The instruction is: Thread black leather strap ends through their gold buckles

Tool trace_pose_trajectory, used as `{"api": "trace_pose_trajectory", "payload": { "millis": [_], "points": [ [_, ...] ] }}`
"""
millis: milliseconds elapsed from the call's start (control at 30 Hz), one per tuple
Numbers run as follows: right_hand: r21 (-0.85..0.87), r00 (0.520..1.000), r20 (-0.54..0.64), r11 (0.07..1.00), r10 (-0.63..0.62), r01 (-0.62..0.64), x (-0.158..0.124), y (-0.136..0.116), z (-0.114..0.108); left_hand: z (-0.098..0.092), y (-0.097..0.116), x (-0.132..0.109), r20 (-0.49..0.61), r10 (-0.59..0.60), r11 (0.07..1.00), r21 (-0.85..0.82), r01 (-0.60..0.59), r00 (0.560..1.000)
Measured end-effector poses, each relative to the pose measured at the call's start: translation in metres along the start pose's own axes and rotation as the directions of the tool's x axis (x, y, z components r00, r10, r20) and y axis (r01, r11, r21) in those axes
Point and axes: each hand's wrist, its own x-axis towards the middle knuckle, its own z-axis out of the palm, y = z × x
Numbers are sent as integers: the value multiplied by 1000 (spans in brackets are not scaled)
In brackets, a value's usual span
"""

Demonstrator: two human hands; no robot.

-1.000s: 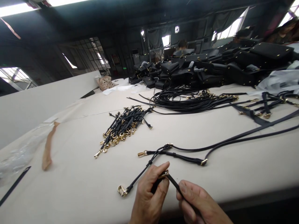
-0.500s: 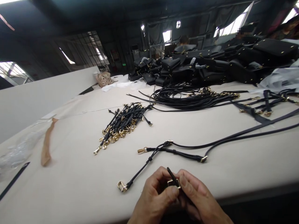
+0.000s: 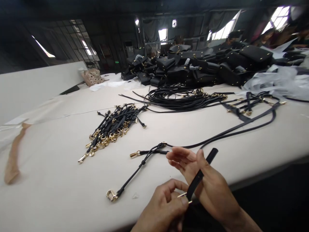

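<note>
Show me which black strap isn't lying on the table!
The flat black leather-like strap held tilted nearest the camera; the other black straps lie on the cream tabletop.

Before me spreads a pale worktable [image 3: 60, 193], a plain white panel [image 3: 41, 80] standing along its far left. Beyond, I face a dim hall: dark ceiling [image 3: 96, 9], a glowing green sign [image 3: 117, 62], a small bright window [image 3: 163, 34] mid-view, larger slanting panes [image 3: 277, 19] rightward.
</note>
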Motion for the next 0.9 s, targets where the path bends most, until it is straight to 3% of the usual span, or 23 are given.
{"api": "trace_pose_trajectory", "payload": {
  "millis": [67,167,233,333,433,500,700,900],
  "points": [
    [226,999,31,974,-40,32,4,-10,0,0,2,-1,73,-60,998,-24,62,996],
    [327,996,67,945,-53,28,7,-16,-7,2,5,-2,88,-61,995,-68,67,994],
    [272,995,89,962,-40,14,5,-14,-16,2,6,-1,25,-21,997,-76,23,999],
    [8,997,80,1000,13,-14,-5,-6,-32,0,8,-1,-109,31,999,-36,-35,994],
    [-259,988,13,955,157,-148,-14,1,-41,-3,8,-1,-168,57,998,44,-50,984],
    [-330,974,-19,918,227,-220,-17,4,-41,-4,7,-1,-170,70,995,81,-56,983],
    [-284,982,-86,941,169,-186,-18,9,-34,-2,12,-4,-163,75,983,176,-46,984],
    [-27,951,-137,959,276,-282,-17,9,-34,1,17,-6,-160,73,984,174,-45,984]
  ]
}}
